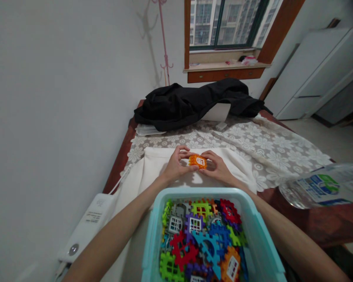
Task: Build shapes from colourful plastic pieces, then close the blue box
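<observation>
Between my two hands is an orange interlocking building block (198, 161) with a small white window-like panel on its face; yellow shows along its left edge. My left hand (179, 163) grips its left side between thumb and fingers. On the other side, my right hand (216, 166) pinches its right edge. Both hands are just above a white cloth (155, 158) on the table. Nearer to me, between my forearms, stands a light teal plastic bin (198, 192) with many colourful toothed blocks (194, 244) inside.
Black clothing (191, 103) lies across the table's far end, with a white card (217, 112) by it. A large clear plastic bottle (320, 186) lies at the right. A white boxy device (90, 223) with a cable sits at the left by the wall.
</observation>
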The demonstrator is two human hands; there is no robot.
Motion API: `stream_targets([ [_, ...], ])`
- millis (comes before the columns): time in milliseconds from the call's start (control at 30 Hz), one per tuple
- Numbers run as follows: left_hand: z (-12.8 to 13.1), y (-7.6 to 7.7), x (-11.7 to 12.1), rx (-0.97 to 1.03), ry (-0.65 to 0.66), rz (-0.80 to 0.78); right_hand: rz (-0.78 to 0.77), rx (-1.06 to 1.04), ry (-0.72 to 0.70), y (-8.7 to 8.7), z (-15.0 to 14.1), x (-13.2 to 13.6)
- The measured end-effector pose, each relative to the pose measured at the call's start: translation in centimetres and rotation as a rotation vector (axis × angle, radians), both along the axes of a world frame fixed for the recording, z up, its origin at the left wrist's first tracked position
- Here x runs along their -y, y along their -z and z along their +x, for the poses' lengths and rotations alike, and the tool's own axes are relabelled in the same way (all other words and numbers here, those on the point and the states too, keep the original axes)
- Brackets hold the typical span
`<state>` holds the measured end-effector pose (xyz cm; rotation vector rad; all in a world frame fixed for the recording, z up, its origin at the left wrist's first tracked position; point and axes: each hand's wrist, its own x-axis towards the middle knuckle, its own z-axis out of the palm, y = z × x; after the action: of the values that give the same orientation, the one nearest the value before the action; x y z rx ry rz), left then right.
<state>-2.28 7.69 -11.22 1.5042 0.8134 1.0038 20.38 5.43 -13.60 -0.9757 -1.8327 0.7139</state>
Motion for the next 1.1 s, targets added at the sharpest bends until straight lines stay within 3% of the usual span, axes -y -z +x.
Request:
stream_targets([
  [1100, -0.11, 0.04, -0.08, 0.017, 0.014, 0.000, -0.046, -0.034, -0.009, 0.07, 0.14, -0.13],
])
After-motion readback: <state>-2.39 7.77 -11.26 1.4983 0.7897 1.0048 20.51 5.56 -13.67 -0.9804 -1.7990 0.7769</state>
